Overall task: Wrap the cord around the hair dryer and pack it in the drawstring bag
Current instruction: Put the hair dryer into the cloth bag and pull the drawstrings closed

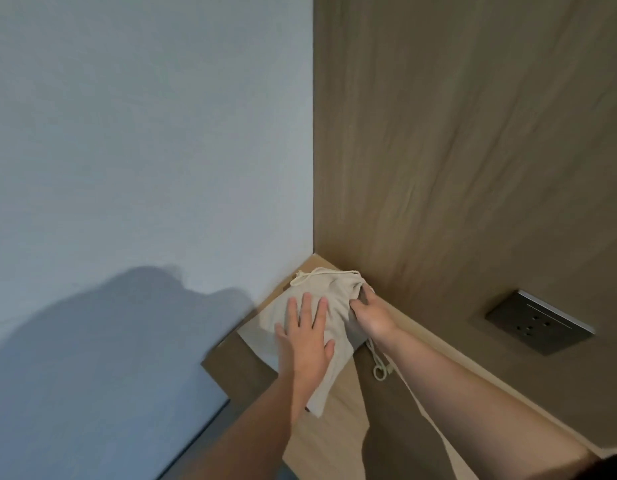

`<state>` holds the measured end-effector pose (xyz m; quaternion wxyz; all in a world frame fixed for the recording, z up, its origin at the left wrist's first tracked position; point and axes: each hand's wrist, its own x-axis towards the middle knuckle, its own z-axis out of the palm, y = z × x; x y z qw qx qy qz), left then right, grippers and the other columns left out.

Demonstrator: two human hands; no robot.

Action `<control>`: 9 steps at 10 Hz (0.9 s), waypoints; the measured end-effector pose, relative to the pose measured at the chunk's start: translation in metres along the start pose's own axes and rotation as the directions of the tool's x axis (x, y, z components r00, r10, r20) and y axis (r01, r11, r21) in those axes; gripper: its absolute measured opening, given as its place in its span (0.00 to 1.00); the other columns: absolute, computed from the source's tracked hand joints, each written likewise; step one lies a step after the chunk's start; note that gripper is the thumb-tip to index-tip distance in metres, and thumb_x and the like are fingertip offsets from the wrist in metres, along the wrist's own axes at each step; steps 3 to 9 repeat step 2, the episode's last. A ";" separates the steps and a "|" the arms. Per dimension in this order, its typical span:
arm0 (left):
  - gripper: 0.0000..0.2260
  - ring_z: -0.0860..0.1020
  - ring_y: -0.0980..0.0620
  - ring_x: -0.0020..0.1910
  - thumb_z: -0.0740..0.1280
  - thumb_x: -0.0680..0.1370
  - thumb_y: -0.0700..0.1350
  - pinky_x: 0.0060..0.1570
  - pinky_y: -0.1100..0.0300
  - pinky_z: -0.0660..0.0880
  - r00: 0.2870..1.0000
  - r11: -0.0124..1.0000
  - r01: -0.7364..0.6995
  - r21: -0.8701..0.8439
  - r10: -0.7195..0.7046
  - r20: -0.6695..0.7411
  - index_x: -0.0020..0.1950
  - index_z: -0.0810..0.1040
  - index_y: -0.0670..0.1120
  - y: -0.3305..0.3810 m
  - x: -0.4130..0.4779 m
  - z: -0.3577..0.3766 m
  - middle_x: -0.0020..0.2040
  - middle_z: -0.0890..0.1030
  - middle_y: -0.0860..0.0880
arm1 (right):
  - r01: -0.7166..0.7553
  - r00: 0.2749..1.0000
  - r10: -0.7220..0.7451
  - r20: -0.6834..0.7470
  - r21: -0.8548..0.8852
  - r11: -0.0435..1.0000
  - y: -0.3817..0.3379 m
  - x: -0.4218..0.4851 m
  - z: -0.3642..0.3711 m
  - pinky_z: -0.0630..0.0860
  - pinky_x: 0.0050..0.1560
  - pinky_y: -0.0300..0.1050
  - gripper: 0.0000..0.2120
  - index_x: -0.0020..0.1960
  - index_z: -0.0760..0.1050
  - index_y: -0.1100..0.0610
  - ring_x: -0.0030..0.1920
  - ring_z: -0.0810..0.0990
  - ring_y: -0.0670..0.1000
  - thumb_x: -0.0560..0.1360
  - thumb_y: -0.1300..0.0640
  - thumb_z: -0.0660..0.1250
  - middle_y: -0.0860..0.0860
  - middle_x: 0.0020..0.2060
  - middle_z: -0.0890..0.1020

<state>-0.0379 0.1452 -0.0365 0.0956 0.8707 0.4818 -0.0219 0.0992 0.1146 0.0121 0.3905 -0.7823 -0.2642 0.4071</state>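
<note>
Corner of a wooden surface (341, 420) holds a beige drawstring bag (334, 289), which lies bulging where the pale wall (144, 133) meets the wood panel (473, 133). What is inside the bag is hidden. The left hand (305, 337) lies flat on the cloth at the bag's 7 o'clock side, fingers straight and spread. The right hand (371, 315) grips bunched cloth at 3 o'clock, just below the gathered mouth, fingers curled in. 1 cord loop (379, 370) trails on the surface at 5 o'clock; another cord (305, 278) lies across the top. A wall socket (539, 322) sits well apart at 3 o'clock.
</note>
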 end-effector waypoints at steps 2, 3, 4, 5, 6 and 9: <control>0.32 0.37 0.42 0.78 0.54 0.82 0.55 0.75 0.42 0.49 0.993 0.995 -0.093 -0.024 0.094 0.064 0.79 0.38 0.52 0.001 -0.017 -0.031 0.80 0.38 0.47 | 0.133 0.988 -0.123 0.092 -0.115 0.984 -0.013 -0.043 -0.034 0.60 0.66 0.42 0.23 0.72 0.64 0.54 0.69 0.65 0.49 0.77 0.56 0.60 0.48 0.68 0.67; 0.32 0.37 0.42 0.78 0.54 0.82 0.55 0.75 0.42 0.49 0.993 0.995 -0.093 -0.024 0.094 0.064 0.79 0.38 0.52 0.001 -0.017 -0.031 0.80 0.38 0.47 | 0.133 0.988 -0.123 0.092 -0.115 0.984 -0.013 -0.043 -0.034 0.60 0.66 0.42 0.23 0.72 0.64 0.54 0.69 0.65 0.49 0.77 0.56 0.60 0.48 0.68 0.67; 0.32 0.37 0.42 0.78 0.54 0.82 0.55 0.75 0.42 0.49 0.993 0.995 -0.093 -0.024 0.094 0.064 0.79 0.38 0.52 0.001 -0.017 -0.031 0.80 0.38 0.47 | 0.133 0.988 -0.123 0.092 -0.115 0.984 -0.013 -0.043 -0.034 0.60 0.66 0.42 0.23 0.72 0.64 0.54 0.69 0.65 0.49 0.77 0.56 0.60 0.48 0.68 0.67; 0.32 0.37 0.42 0.78 0.54 0.82 0.55 0.75 0.42 0.49 0.993 0.995 -0.093 -0.024 0.094 0.064 0.79 0.38 0.52 0.001 -0.017 -0.031 0.80 0.38 0.47 | 0.133 0.988 -0.123 0.092 -0.115 0.984 -0.013 -0.043 -0.034 0.60 0.66 0.42 0.23 0.72 0.64 0.54 0.69 0.65 0.49 0.77 0.56 0.60 0.48 0.68 0.67; 0.32 0.37 0.42 0.78 0.54 0.82 0.55 0.75 0.42 0.49 0.993 0.995 -0.093 -0.024 0.094 0.064 0.79 0.38 0.52 0.001 -0.017 -0.031 0.80 0.38 0.47 | 0.133 0.988 -0.123 0.092 -0.115 0.984 -0.013 -0.043 -0.034 0.60 0.66 0.42 0.23 0.72 0.64 0.54 0.69 0.65 0.49 0.77 0.56 0.60 0.48 0.68 0.67; 0.32 0.37 0.42 0.78 0.54 0.82 0.55 0.75 0.42 0.49 0.993 0.995 -0.093 -0.024 0.094 0.064 0.79 0.38 0.52 0.001 -0.017 -0.031 0.80 0.38 0.47 | 0.133 0.988 -0.123 0.092 -0.115 0.984 -0.013 -0.043 -0.034 0.60 0.66 0.42 0.23 0.72 0.64 0.54 0.69 0.65 0.49 0.77 0.56 0.60 0.48 0.68 0.67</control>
